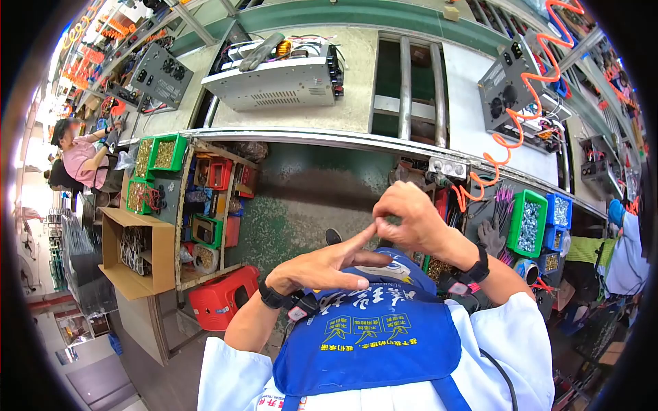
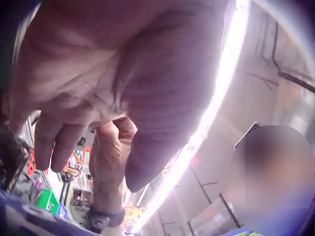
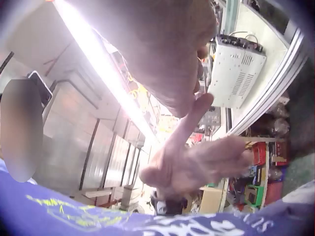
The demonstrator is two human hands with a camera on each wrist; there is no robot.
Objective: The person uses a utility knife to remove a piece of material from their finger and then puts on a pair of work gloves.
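Observation:
My left hand (image 1: 329,264) is held above the blue apron (image 1: 370,322), its fingers extended and one fingertip at my right hand (image 1: 415,219). Curled fingers and thumb form the right hand's shape, with a small gap in the curl. Whether it pinches the left fingertip cannot be told. No object shows in either hand. The left wrist view has the left palm (image 2: 93,73) close up, the right hand (image 2: 110,142) beyond it. In the right wrist view, the left hand (image 3: 192,162) lies past the near right hand (image 3: 157,54), its spread fingers blurred.
Beyond the hands, a metal-cased unit (image 1: 274,85) rests on the bench (image 1: 360,82), a grey glove (image 1: 262,52) on top. An orange coiled hose (image 1: 504,144) hangs at right by a green bin (image 1: 528,220). At left are a carton (image 1: 154,253), a red stool (image 1: 223,298) and a seated person (image 1: 86,161).

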